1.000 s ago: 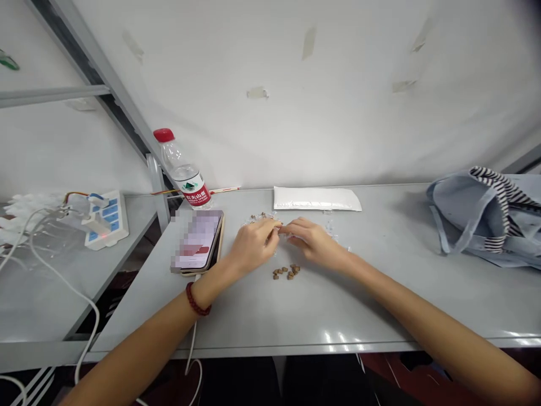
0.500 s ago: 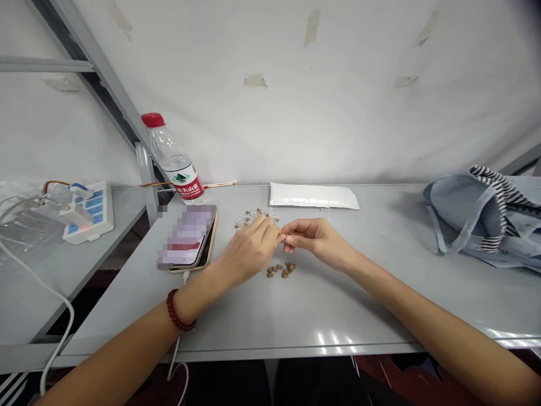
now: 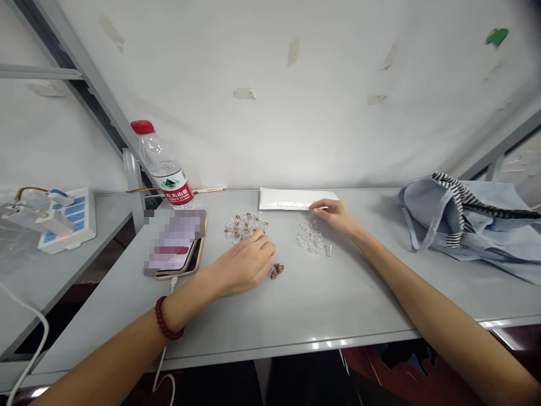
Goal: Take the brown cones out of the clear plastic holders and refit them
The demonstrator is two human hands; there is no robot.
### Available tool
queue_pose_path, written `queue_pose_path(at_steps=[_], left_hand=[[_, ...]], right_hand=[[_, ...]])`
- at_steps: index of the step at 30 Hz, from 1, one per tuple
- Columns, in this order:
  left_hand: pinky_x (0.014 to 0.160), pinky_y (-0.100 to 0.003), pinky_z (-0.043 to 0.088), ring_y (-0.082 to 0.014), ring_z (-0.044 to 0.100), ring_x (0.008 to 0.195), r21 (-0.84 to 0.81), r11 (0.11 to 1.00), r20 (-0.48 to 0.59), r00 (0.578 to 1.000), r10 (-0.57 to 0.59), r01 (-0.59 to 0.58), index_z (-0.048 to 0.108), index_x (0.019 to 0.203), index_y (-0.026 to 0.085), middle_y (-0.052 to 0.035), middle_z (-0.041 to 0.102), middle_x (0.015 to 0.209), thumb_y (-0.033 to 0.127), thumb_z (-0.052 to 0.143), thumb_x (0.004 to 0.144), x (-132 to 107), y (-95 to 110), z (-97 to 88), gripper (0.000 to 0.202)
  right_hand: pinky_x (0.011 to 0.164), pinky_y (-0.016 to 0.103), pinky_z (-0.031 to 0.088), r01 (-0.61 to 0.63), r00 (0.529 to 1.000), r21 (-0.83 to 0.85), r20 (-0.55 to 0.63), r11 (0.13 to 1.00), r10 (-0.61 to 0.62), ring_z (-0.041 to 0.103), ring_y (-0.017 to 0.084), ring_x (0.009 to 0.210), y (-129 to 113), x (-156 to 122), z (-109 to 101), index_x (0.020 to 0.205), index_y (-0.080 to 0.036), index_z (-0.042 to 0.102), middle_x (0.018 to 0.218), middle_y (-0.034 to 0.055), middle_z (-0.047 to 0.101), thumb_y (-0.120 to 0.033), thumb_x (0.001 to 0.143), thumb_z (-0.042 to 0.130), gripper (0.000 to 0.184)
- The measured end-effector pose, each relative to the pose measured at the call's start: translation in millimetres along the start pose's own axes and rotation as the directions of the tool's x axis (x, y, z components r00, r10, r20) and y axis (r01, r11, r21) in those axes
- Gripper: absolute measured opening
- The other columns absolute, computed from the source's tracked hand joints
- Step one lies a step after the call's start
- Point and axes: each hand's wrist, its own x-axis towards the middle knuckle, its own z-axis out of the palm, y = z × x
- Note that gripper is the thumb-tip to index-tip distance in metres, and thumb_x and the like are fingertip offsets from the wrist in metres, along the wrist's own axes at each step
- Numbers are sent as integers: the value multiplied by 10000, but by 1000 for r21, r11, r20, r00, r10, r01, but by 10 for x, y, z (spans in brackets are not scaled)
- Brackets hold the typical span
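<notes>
Clear wrappers [image 3: 244, 226] and brown bits [image 3: 276, 271] on a table [image 3: 321, 316]

Left hand [image 3: 244, 265] is seen loosely curled at the bits' 9 o'clock; right hand [image 3: 338, 219] is kept half-open at 1 o'clock of a second clear pile [image 3: 310, 238]. Any grip can't be told.

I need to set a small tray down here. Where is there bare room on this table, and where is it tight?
Bare tabletop runs in front of the brown bits and below the right hand, out toward the cloth bag. It's crowded from the phone across the clear heaps, around the left hand.
</notes>
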Motion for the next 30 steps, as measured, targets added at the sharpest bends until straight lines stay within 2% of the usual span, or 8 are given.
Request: queue_pose_path(at_steps=[3, 7, 10, 13, 20, 24, 27, 30], left_hand=[[761, -346, 408, -198, 436, 832, -50, 999, 6, 1000, -9, 9, 468, 794, 166, -47, 513, 816, 171, 335, 945, 1, -7, 3, 201], [776, -360, 414, -207, 448, 862, -116, 990, -96, 991, -92, 81, 505, 810, 170, -50, 543, 825, 181, 309, 947, 7, -99, 10, 239], [802, -383, 421, -222, 456, 902, -123, 976, -201, 959, -202, 180, 539, 850, 164, -66, 579, 874, 176, 317, 929, 16, -231, 22, 236], [833, -402, 422, -235, 466, 922, -93, 958, -264, 921, -287, 272, 562, 874, 149, -83, 607, 913, 168, 323, 915, 24, -358, 41, 243], [808, -365, 435, -234, 488, 937, -142, 932, -245, 900, -361, 335, 612, 912, 171, -58, 611, 870, 243, 476, 866, 39, -400, 92, 160], [808, -378, 435, -245, 497, 906, -104, 928, -245, 895, -372, 358, 609, 865, 154, -70, 601, 820, 286, 508, 862, 92, -379, 145, 166], [801, -379, 440, -256, 503, 913, -82, 922, -235, 892, -386, 377, 596, 804, 157, -71, 596, 793, 266, 540, 830, 134, -386, 178, 125], [790, -378, 446, -254, 514, 905, -85, 910, -232, 880, -414, 405, 584, 784, 165, -63, 595, 780, 247, 556, 802, 156, -389, 191, 88]], right_hand=[[733, 317, 436, -45, 999, 45, 22, 998, 44, 592, 183, 786, 66, 14, 39, 851, -182, 701, 901, 46, 697, -324, 778, 551, 219], [785, 307, 426, -32, 999, 69, 8, 997, 32, 591, 190, 885, 66, 17, 79, 850, -189, 716, 957, 45, 709, -265, 805, 442, 288], [860, 309, 406, -11, 999, 88, 42, 996, 8, 588, 201, 970, 36, -6, 125, 848, -191, 726, 995, 42, 711, -288, 833, 433, 308], [870, 321, 408, 0, 995, 95, 98, 996, -9, 598, 213, 957, -14, -53, 193, 856, -186, 729, 1001, 46, 710, -350, 859, 451, 323], [853, 330, 425, 9, 976, 87, 214, 996, -27, 611, 218, 908, -240, -174, 234, 785, -167, 721, 918, 61, 714, -383, 890, 424, 382], [761, 331, 449, 0, 979, -38, 203, 999, 8, 613, 221, 832, -283, -190, 242, 826, -146, 711, 893, 72, 705, -432, 900, 418, 416], [671, 318, 448, 115, 986, -159, 136, 980, -94, 601, 208, 772, -287, -185, 277, 870, -153, 697, 871, 72, 690, -452, 908, 425, 405], [676, 317, 462, 337, 941, -201, 32, 920, -337, 610, 203, 797, -503, -307, 251, 864, -175, 674, 877, 74, 689, -382, 904, 479, 287]])
